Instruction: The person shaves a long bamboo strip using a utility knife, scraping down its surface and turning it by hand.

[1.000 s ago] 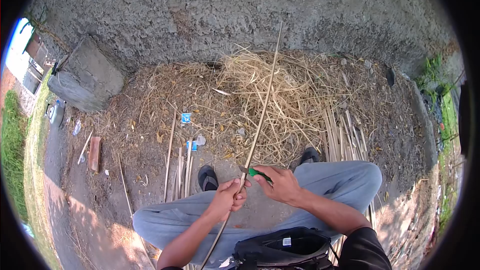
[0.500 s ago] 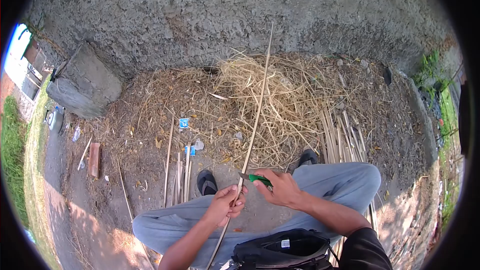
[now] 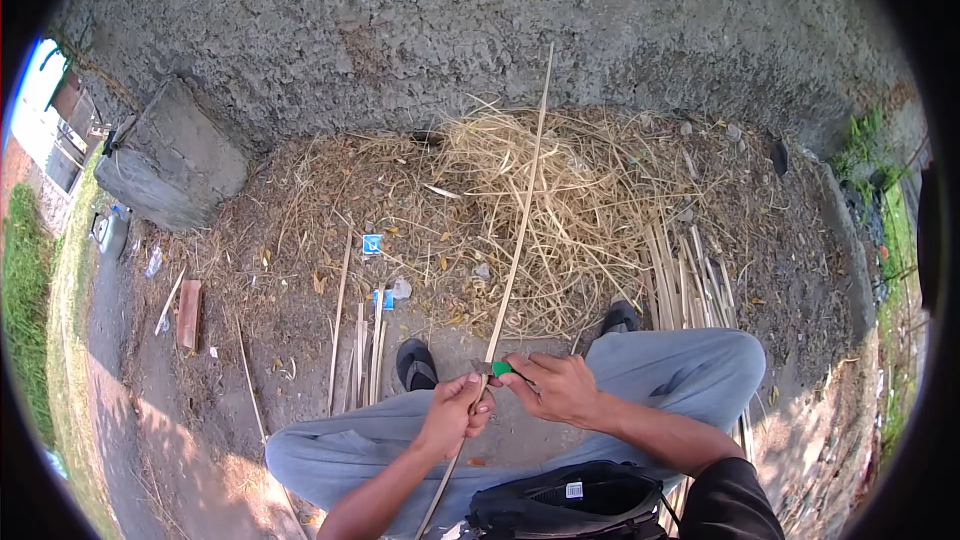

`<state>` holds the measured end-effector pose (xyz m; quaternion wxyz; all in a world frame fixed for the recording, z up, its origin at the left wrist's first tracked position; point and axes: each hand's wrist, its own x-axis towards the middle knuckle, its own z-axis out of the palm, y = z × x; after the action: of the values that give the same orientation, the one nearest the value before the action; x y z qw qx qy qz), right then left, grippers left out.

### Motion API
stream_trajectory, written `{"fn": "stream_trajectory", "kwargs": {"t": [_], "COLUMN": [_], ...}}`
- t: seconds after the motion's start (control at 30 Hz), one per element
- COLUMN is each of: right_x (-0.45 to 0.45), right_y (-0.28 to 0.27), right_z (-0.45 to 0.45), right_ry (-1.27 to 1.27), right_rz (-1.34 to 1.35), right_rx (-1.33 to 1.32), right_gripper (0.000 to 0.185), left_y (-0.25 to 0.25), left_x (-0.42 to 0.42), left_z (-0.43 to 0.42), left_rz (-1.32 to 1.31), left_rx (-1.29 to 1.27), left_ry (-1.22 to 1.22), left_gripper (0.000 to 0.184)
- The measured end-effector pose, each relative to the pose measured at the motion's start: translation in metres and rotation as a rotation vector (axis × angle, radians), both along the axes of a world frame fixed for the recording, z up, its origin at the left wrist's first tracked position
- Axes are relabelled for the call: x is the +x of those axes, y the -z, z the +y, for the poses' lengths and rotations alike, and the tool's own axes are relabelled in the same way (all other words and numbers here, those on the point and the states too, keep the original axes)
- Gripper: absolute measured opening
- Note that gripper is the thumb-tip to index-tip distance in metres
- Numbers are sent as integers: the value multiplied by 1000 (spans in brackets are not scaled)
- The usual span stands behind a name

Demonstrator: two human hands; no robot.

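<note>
A long, thin pale strip (image 3: 525, 210) runs from between the knees up toward the wall. My left hand (image 3: 455, 415) is closed around its lower part. In my right hand (image 3: 552, 386) is a knife with a green handle (image 3: 501, 369), held closed in the fingers. Its short blade touches or lies right at the strip, just above my left hand; the exact contact is too small to tell. The two hands are close together over the gap between the knees.
Pale shavings (image 3: 540, 180) are heaped by the rough wall (image 3: 450, 20). Strips lie in bundles at the right (image 3: 690, 275) and left (image 3: 368, 355). A concrete block (image 3: 175, 160), a brick (image 3: 188, 314) and a kettle (image 3: 112, 232) are at the left; a black bag (image 3: 570, 500) is at the waist.
Over the last half second the knife and my right hand have moved left and slightly down, closer to my left hand. The strip's upper end has shifted slightly right.
</note>
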<state>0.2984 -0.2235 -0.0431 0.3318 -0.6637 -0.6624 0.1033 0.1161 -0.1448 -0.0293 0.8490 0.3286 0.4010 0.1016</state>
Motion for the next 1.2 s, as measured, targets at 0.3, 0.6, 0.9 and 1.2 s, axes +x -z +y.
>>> {"fn": "stream_trajectory", "kwargs": {"t": [0.3,0.6,0.9,1.2], "right_x": [13,20,31,140], "right_y": [3,-1,-7,-32], "right_z": [9,12,18,16], "right_ry": [53,132,261,774], "right_rz": [-57,-107,-29,77], "right_rx": [168,236,198,79], "right_gripper": [28,29,25,35], "left_y": [4,-7,-14,-10], "left_x": [2,-1,-4,-27], "left_z": [-14,-18,-23,-39], "left_rz": [61,109,128,53], "left_rx": [148,311,288,174], "left_ry": [18,66,107,360], "left_gripper": [32,32,32,34]}}
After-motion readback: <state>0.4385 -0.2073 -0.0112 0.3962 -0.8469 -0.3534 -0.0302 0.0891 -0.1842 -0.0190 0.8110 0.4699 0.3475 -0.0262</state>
